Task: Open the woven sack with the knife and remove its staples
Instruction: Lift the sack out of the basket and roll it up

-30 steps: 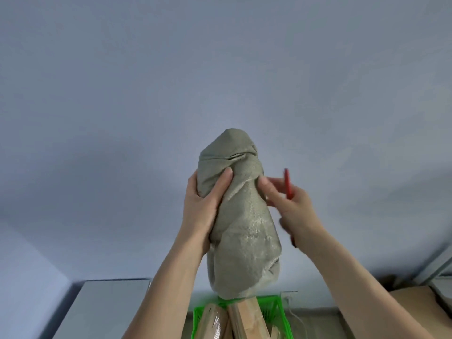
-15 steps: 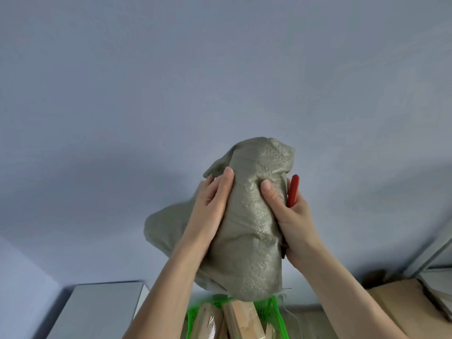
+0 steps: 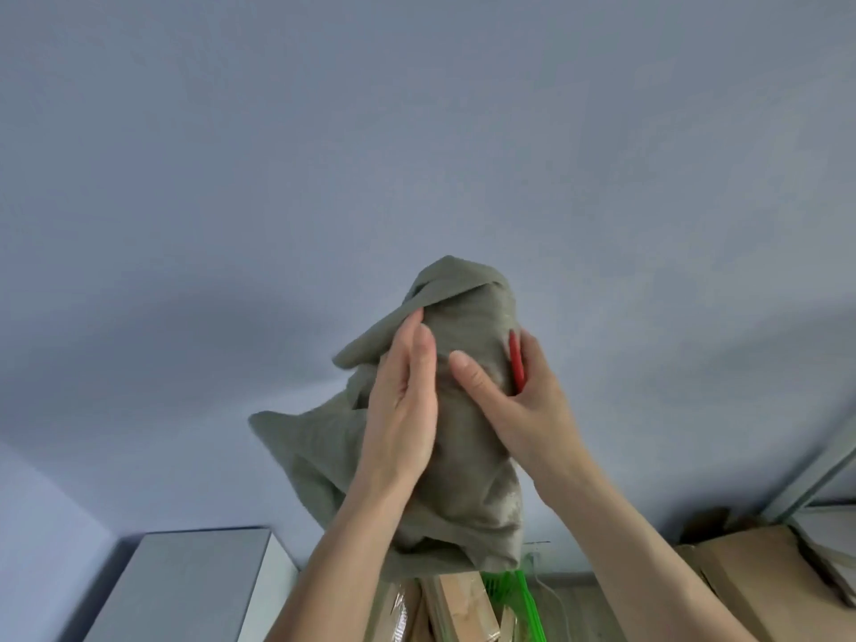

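Note:
A grey-green woven sack (image 3: 468, 484) is held up in front of the wall, crumpled, with a flap sticking out to the lower left. My left hand (image 3: 403, 410) lies flat against its front, fingers straight and pointing up. My right hand (image 3: 528, 410) grips the sack's right side, its thumb across the front and its fingers behind. A red knife (image 3: 516, 363) is held in that hand against the cloth; only part of its red handle shows. No staples are visible.
Below the sack stands a green basket (image 3: 521, 595) holding wooden or cardboard pieces (image 3: 456, 604). A grey cabinet top (image 3: 185, 590) is at the lower left. Cardboard boxes (image 3: 750, 576) and a metal shelf frame (image 3: 829, 465) are at the lower right.
The sack has been turned and bunched, its top folding over. My left hand went from gripping the cloth to lying flat on it. My right hand stays on the right side with the knife.

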